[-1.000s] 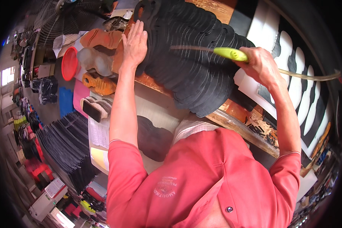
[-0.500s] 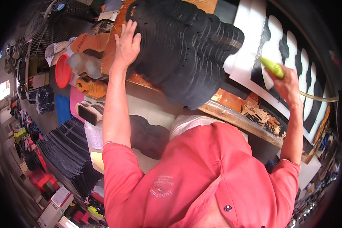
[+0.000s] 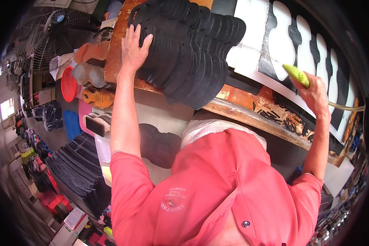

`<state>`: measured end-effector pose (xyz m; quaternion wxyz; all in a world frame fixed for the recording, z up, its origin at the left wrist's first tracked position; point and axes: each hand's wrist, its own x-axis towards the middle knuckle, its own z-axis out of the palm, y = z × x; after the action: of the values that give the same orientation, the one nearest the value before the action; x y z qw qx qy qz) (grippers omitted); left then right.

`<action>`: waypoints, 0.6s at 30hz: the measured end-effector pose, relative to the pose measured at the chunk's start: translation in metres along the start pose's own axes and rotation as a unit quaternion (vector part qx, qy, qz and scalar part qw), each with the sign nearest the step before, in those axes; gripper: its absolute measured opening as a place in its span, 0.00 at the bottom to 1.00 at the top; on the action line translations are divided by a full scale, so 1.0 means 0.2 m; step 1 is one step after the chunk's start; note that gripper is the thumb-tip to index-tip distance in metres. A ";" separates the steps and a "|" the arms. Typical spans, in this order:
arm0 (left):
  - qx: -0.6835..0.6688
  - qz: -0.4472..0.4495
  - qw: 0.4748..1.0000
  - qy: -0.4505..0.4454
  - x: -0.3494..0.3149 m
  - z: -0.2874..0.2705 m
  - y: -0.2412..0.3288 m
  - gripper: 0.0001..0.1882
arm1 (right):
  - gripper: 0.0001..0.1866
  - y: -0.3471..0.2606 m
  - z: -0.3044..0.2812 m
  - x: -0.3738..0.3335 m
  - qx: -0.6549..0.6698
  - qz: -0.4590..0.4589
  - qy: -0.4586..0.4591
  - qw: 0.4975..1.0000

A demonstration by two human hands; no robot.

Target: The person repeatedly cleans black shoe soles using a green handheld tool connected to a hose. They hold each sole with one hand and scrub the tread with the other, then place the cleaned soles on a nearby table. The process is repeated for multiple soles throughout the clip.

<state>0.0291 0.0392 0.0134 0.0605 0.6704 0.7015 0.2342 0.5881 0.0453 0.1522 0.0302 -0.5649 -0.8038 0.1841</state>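
Note:
My left hand [image 3: 135,48] rests with its fingers spread on the left edge of overlapping black sole-shaped sheets [image 3: 184,53]. The sheets are fanned in rows on a worn wooden bench [image 3: 229,110], some hanging over its front edge. My right hand [image 3: 315,95] is closed around a lime-green air gun [image 3: 296,75], its tapered tip pointing up and left. A pale yellow hose [image 3: 346,107] runs from that hand to the right. Beyond the tip lies a black panel with white sole-shaped areas [image 3: 281,43], beside a white sheet [image 3: 250,35]; whether the tip touches it, I cannot tell.
Black scraps [image 3: 270,116] lie in a recess along the bench's front. A standing fan [image 3: 55,24], a red oval dish [image 3: 68,84] and orange-brown shapes [image 3: 97,97] are at the left. Below them are a phone [image 3: 95,126] and a dark stack of sheets [image 3: 76,162].
The bench and sheets have shifted left and slightly up in view. The air gun now sits farther right over the white shapes. My left hand remains at the black sheets' left edge.

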 end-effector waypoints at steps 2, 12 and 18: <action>0.001 0.007 1.000 -0.006 0.01 0.00 0.00 0.42 | 0.10 0.01 -0.02 -0.06 -0.041 -0.082 -0.047 0.995; -0.013 0.008 1.000 0.011 -0.05 0.05 0.07 0.39 | 0.11 -0.05 0.10 -0.12 -0.061 -0.069 -0.004 0.996; -0.131 -0.034 0.990 -0.032 0.00 -0.01 -0.01 0.32 | 0.09 -0.24 0.14 -0.11 -0.006 -0.098 -0.095 0.991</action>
<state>0.0265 0.0386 0.0144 0.1776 0.6394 0.6851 0.3004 0.5465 0.0034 0.1444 -0.0316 -0.4635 -0.8557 0.2279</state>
